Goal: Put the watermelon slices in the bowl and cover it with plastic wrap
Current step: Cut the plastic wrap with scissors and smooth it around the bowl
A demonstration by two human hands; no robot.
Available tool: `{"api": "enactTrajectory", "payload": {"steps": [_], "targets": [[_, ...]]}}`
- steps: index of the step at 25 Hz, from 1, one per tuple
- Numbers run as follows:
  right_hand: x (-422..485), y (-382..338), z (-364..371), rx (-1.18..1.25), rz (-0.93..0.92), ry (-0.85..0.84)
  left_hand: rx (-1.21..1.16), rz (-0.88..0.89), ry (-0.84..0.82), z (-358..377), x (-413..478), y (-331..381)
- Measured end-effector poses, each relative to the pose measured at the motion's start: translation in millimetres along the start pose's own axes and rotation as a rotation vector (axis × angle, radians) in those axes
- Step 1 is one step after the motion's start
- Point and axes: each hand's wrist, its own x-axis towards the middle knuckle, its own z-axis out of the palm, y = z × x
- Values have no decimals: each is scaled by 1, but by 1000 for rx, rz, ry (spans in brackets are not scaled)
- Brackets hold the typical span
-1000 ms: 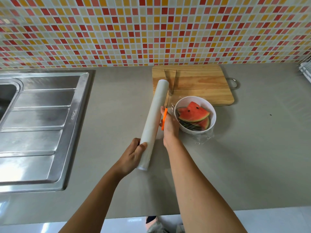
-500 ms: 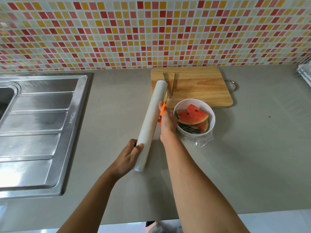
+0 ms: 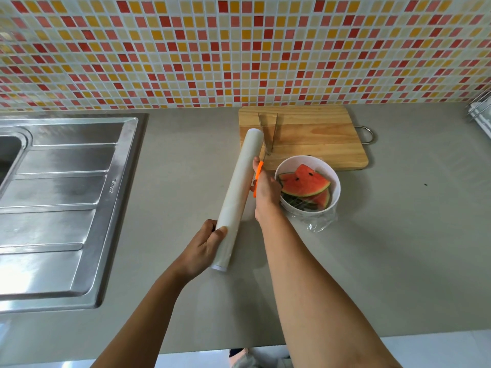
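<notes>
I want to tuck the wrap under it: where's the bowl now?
Head view, right of centre: the white bowl sits on the grey counter, just in front of the wooden cutting board, with the right hand close on its left.

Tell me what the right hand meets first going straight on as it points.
Probably the wooden cutting board: the right hand, gripping orange-handled scissors, points away toward the tiled wall. Height above it is unclear.

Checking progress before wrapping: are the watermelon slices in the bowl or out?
In: the watermelon slices lie inside the white bowl; none show on the cutting board.
</notes>
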Motion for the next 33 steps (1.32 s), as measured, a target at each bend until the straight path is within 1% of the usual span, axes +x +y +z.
{"api": "enactTrajectory", "payload": {"steps": [8, 17, 25, 27, 29, 31, 33], "targets": [[11, 3, 3, 5, -11, -28, 23, 12, 2, -6, -6, -4], [23, 4, 8, -97, 11, -92, 68, 9, -2, -21, -16, -18], [26, 3, 10, -155, 15, -75, 73, 18, 3, -37, -36, -31], [23, 2, 11, -218, -12, -76, 44, 5, 32, -44, -41, -35], [18, 5, 12, -359, -159, -99, 11, -27, 95, -49, -40, -36], [6, 16, 14, -588, -321, -169, 38, -63, 200, -48, -33, -34], [-9, 28, 14, -848, -409, -221, 88, -91, 334, -40, -24, -28]]}}
